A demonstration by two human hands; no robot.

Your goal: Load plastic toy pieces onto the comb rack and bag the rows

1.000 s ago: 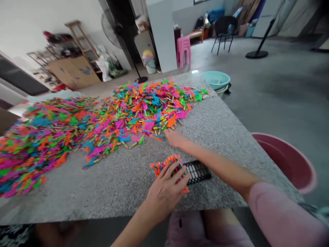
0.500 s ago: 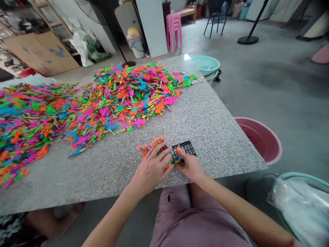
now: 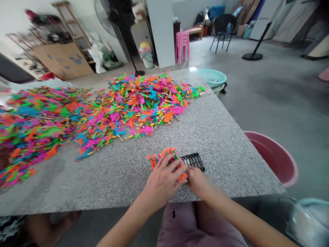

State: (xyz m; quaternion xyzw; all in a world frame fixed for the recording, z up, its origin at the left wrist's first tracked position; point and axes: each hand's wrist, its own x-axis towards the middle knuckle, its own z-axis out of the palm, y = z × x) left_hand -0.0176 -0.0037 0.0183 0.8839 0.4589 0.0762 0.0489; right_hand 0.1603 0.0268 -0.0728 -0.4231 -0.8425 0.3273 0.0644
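Note:
A black grid rack [image 3: 196,160] lies on the grey speckled table near its front edge. Its left part is packed with small bright plastic pieces [image 3: 169,151], orange, green and pink. My left hand [image 3: 164,173] lies across these pieces, fingers stretched out and slightly apart. Against the rack's near side, just right of the left fingertips, my right hand [image 3: 199,180] is closed, with its fingers bent down. Whatever the right fingers hold is hidden from view. The grid's right end shows bare openings.
A large heap of colourful plastic pieces [image 3: 144,103] spreads over the table's far and left side. A pink tub [image 3: 290,168] stands beyond the right edge, and a turquoise basin [image 3: 213,76] by the far corner. Another person's arm [image 3: 43,228] shows at lower left.
The orange and blue pieces seen in my right hand no longer show there. That hand has moved in against the left fingertips. The whole view has shifted, with the table sitting lower.

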